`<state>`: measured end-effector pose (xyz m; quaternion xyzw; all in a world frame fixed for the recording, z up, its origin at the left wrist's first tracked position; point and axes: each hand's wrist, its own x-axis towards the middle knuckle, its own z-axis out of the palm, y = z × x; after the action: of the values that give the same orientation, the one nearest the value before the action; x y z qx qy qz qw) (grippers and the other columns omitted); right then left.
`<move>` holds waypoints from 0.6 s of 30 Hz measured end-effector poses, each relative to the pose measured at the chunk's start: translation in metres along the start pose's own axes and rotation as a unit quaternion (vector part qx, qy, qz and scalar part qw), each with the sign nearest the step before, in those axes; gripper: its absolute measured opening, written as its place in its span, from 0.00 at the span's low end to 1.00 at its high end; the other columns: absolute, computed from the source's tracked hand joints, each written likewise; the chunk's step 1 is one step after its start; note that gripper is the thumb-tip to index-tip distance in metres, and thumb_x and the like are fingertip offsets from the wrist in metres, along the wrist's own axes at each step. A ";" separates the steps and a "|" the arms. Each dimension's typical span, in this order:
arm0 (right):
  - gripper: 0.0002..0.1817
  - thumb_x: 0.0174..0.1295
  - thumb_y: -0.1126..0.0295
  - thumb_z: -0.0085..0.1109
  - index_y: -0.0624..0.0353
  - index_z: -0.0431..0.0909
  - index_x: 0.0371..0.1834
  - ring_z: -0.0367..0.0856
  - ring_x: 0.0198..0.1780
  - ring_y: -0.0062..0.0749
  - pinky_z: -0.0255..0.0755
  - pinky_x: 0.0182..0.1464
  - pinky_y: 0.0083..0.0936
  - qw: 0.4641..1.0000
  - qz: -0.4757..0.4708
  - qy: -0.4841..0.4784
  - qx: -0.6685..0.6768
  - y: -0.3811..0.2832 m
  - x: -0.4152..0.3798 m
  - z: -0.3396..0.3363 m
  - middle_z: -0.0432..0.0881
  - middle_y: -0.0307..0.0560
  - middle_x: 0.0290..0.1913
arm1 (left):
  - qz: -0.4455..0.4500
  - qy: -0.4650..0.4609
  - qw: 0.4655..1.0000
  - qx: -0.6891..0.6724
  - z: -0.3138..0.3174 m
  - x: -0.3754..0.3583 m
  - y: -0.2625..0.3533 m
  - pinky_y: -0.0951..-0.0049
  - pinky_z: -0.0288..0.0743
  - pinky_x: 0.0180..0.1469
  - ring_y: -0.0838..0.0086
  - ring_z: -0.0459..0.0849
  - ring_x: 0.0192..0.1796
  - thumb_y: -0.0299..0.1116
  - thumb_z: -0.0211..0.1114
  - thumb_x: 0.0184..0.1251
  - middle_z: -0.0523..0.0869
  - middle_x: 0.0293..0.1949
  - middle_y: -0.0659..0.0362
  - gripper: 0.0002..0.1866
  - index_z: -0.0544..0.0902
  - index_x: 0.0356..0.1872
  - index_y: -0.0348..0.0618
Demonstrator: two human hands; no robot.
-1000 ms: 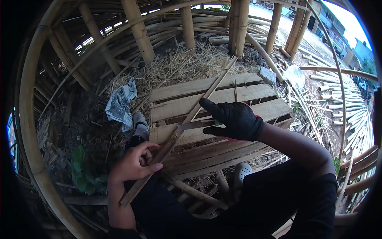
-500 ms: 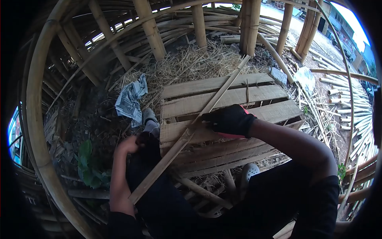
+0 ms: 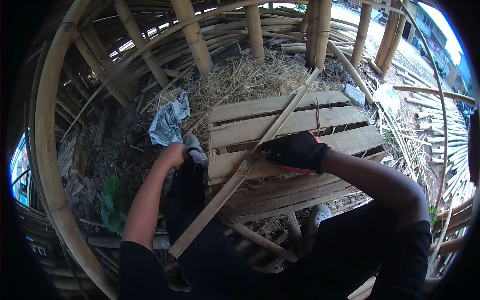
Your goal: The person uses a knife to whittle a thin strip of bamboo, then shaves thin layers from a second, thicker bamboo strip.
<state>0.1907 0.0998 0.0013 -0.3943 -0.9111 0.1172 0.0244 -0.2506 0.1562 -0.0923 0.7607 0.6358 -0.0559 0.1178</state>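
A long split bamboo strip lies slantwise across a slatted wooden crate, its near end over my left leg. My right hand, in a black glove with red edging, is closed on the strip near its middle, above the crate's slats. My bare left hand is closed like a fist beside my dark trouser leg and left shoe. Whatever its fingers hold is hidden. Crumpled newspaper lies on the ground just beyond that hand.
Upright bamboo poles and a curved pole frame the space. Straw covers ground behind the crate. Cut bamboo poles are stacked at the right. A green-leaved plant grows at the left, and my other shoe stands below the crate.
My left hand has moved up and forward along my leg, towards the shoe and newspaper. My right hand keeps its hold on the bamboo strip. The whole view has shifted slightly.
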 end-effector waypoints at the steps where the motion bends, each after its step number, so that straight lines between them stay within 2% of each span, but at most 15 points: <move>1: 0.23 0.69 0.52 0.53 0.37 0.75 0.67 0.86 0.51 0.44 0.78 0.54 0.36 1.000 0.001 -0.004 0.007 -0.002 0.000 -0.002 0.86 0.50 0.52 | 0.004 0.001 1.000 0.002 -0.014 -0.003 0.017 0.60 0.79 0.44 0.54 0.88 0.41 0.35 0.71 0.61 0.88 0.35 0.46 0.13 0.83 0.41 0.36; 2: 0.23 0.69 0.52 0.52 0.37 0.75 0.67 0.86 0.51 0.44 0.78 0.55 0.35 1.000 0.004 -0.008 0.015 -0.003 -0.001 -0.003 0.86 0.49 0.52 | 0.009 0.109 0.986 -0.124 -0.037 -0.017 0.052 0.62 0.78 0.43 0.56 0.87 0.38 0.39 0.70 0.63 0.87 0.34 0.48 0.16 0.82 0.43 0.36; 3: 0.23 0.69 0.52 0.52 0.37 0.75 0.67 0.86 0.51 0.44 0.78 0.55 0.35 1.000 0.009 -0.009 0.017 -0.001 -0.002 -0.001 0.86 0.49 0.52 | 0.012 0.212 0.945 -0.249 -0.056 -0.033 0.087 0.64 0.78 0.42 0.58 0.86 0.36 0.43 0.69 0.66 0.86 0.32 0.49 0.19 0.81 0.44 0.36; 5: 0.23 0.69 0.50 0.52 0.37 0.76 0.66 0.85 0.52 0.45 0.77 0.56 0.35 0.999 -0.012 0.010 0.040 0.004 -0.002 0.003 0.86 0.48 0.52 | 0.053 0.152 0.928 -0.337 -0.075 -0.062 0.140 0.67 0.76 0.40 0.61 0.82 0.31 0.49 0.67 0.69 0.85 0.30 0.51 0.22 0.81 0.43 0.35; 7: 0.23 0.69 0.50 0.53 0.37 0.77 0.66 0.85 0.52 0.45 0.77 0.56 0.35 0.999 0.012 -0.008 0.044 -0.008 -0.004 -0.007 0.86 0.48 0.52 | 0.038 -0.024 0.944 -0.326 -0.088 -0.100 0.194 0.65 0.77 0.44 0.63 0.84 0.39 0.46 0.63 0.74 0.84 0.38 0.49 0.22 0.75 0.50 0.34; 8: 0.24 0.68 0.49 0.53 0.38 0.77 0.66 0.85 0.52 0.46 0.77 0.57 0.35 0.998 0.035 -0.017 0.043 -0.012 -0.005 -0.012 0.86 0.49 0.52 | 0.041 -0.027 0.943 -0.329 -0.088 -0.115 0.212 0.65 0.77 0.44 0.63 0.84 0.39 0.46 0.63 0.74 0.84 0.38 0.49 0.22 0.75 0.50 0.34; 10: 0.24 0.68 0.49 0.53 0.39 0.77 0.65 0.85 0.51 0.46 0.77 0.56 0.36 0.998 0.035 -0.004 0.043 -0.008 -0.004 -0.008 0.86 0.49 0.53 | 0.100 -0.010 0.987 -0.125 -0.082 -0.133 0.234 0.60 0.76 0.53 0.54 0.85 0.51 0.46 0.67 0.70 0.84 0.48 0.44 0.28 0.70 0.58 0.34; 11: 0.24 0.69 0.49 0.53 0.40 0.78 0.65 0.85 0.51 0.47 0.77 0.56 0.37 0.998 0.034 0.009 0.049 -0.006 -0.004 -0.003 0.86 0.50 0.53 | 0.103 -0.015 0.986 -0.128 -0.077 -0.130 0.233 0.60 0.76 0.53 0.54 0.85 0.51 0.46 0.67 0.70 0.84 0.48 0.44 0.28 0.70 0.58 0.34; 12: 0.24 0.69 0.49 0.53 0.40 0.78 0.65 0.85 0.51 0.47 0.77 0.56 0.37 0.998 0.040 0.002 0.051 -0.002 -0.005 0.002 0.86 0.50 0.53 | 0.101 0.001 0.988 -0.118 -0.073 -0.125 0.234 0.58 0.75 0.57 0.51 0.82 0.56 0.45 0.69 0.67 0.82 0.51 0.41 0.31 0.68 0.60 0.34; 13: 0.23 0.68 0.49 0.53 0.43 0.79 0.63 0.85 0.51 0.48 0.77 0.55 0.38 0.998 0.029 0.039 0.046 0.002 -0.005 0.007 0.85 0.51 0.52 | 0.099 0.014 0.989 -0.109 -0.070 -0.122 0.236 0.56 0.73 0.61 0.47 0.80 0.61 0.45 0.71 0.64 0.81 0.54 0.38 0.34 0.67 0.62 0.34; 14: 0.22 0.68 0.50 0.54 0.45 0.80 0.61 0.84 0.51 0.49 0.77 0.55 0.39 0.996 0.020 0.076 0.041 0.007 -0.006 0.013 0.85 0.51 0.52 | 0.071 -0.034 0.989 -0.126 -0.071 -0.116 0.234 0.56 0.72 0.62 0.46 0.79 0.62 0.39 0.71 0.63 0.80 0.56 0.38 0.33 0.67 0.62 0.33; 15: 0.22 0.68 0.50 0.54 0.45 0.80 0.61 0.84 0.51 0.49 0.77 0.55 0.39 0.997 0.027 0.065 0.044 0.012 -0.008 0.016 0.85 0.51 0.52 | 0.075 -0.044 0.987 -0.132 -0.072 -0.118 0.235 0.56 0.72 0.62 0.46 0.79 0.62 0.39 0.71 0.63 0.80 0.56 0.38 0.33 0.67 0.62 0.33; 17: 0.20 0.67 0.52 0.56 0.49 0.82 0.56 0.84 0.51 0.50 0.78 0.54 0.41 0.992 0.011 0.116 0.041 0.027 -0.015 0.020 0.85 0.51 0.51 | 0.063 -0.028 0.978 -0.198 -0.071 -0.118 0.232 0.57 0.72 0.62 0.45 0.79 0.62 0.34 0.68 0.63 0.80 0.56 0.37 0.31 0.66 0.63 0.33; 18: 0.18 0.67 0.54 0.59 0.51 0.82 0.54 0.84 0.50 0.50 0.78 0.54 0.40 0.991 0.014 0.127 0.049 0.026 -0.022 0.014 0.84 0.50 0.49 | 0.055 0.002 0.969 -0.240 -0.069 -0.123 0.232 0.58 0.72 0.62 0.50 0.82 0.59 0.30 0.64 0.64 0.81 0.55 0.39 0.28 0.67 0.64 0.32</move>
<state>0.2224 0.0989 -0.0177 -0.4170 -0.8882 0.1109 0.1579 -0.0499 0.0180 0.0280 0.7442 0.5880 0.1064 0.2986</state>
